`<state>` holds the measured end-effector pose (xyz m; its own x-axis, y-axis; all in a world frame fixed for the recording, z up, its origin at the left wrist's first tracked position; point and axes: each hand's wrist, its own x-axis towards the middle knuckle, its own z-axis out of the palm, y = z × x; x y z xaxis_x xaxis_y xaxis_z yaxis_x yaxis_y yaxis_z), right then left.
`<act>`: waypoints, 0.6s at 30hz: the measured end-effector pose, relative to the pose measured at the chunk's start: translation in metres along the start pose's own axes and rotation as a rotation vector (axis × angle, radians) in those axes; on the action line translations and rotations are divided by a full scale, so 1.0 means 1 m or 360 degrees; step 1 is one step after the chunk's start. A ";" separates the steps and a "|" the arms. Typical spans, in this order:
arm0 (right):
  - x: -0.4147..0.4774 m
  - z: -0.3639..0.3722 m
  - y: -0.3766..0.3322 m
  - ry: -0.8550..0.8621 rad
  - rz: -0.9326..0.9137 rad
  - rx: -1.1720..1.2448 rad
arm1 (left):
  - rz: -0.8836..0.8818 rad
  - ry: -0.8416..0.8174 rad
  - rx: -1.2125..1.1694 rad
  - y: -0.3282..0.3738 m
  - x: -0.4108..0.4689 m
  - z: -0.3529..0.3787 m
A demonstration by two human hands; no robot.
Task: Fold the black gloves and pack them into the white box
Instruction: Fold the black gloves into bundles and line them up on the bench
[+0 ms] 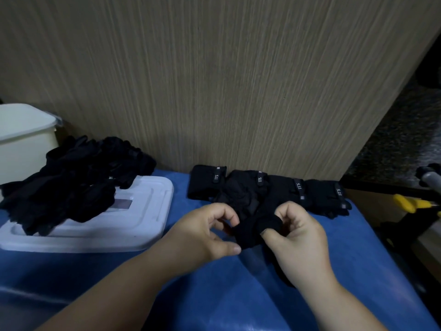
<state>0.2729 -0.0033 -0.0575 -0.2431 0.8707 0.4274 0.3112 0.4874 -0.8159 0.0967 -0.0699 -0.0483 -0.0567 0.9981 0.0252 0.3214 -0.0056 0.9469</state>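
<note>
A black glove lies bunched on the blue table between my hands. My left hand grips its left side with curled fingers and thumb. My right hand pinches its right side, fingers curled round the fabric. Behind them, a row of folded black gloves with small labels lines the wall. A loose heap of black gloves rests on the white lid at the left. The white box stands at the far left against the wall.
A wood-grain wall closes the back of the blue table. Off the table's right edge are a yellow-handled tool, a grey handle and dark framework.
</note>
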 end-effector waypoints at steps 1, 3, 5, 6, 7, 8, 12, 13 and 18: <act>-0.001 0.001 0.000 -0.0006 -0.0015 -0.0003 | 0.0014 0.0023 0.0062 -0.001 0.000 0.001; -0.003 0.003 0.000 -0.0026 -0.0058 -0.0014 | 0.0088 0.0116 0.0163 -0.003 0.000 0.003; -0.004 0.005 0.001 -0.0055 -0.0080 -0.0017 | 0.0186 0.0233 0.0181 -0.003 0.001 0.006; -0.004 0.005 0.001 -0.0068 -0.0083 -0.0003 | 0.0218 0.0291 0.0168 -0.002 0.001 0.007; -0.004 0.005 0.001 -0.0084 -0.0084 0.0028 | 0.0225 0.0346 0.0141 -0.002 0.001 0.008; -0.003 0.004 -0.001 -0.0114 -0.0079 0.0078 | 0.0219 0.0394 0.0101 -0.002 0.002 0.008; -0.004 0.001 -0.007 -0.0404 -0.0025 0.0271 | 0.0208 0.0523 0.0097 -0.004 0.004 0.004; -0.005 0.001 -0.007 -0.0455 -0.0022 0.0270 | 0.0204 0.0544 0.0115 -0.004 0.004 0.004; -0.004 0.006 -0.004 -0.0300 -0.0088 0.0150 | 0.0182 0.0621 0.0111 -0.003 0.003 0.006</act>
<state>0.2671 -0.0093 -0.0580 -0.4275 0.8109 0.3997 0.2073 0.5183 -0.8297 0.1009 -0.0664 -0.0531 -0.3666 0.8929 0.2612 0.4090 -0.0975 0.9073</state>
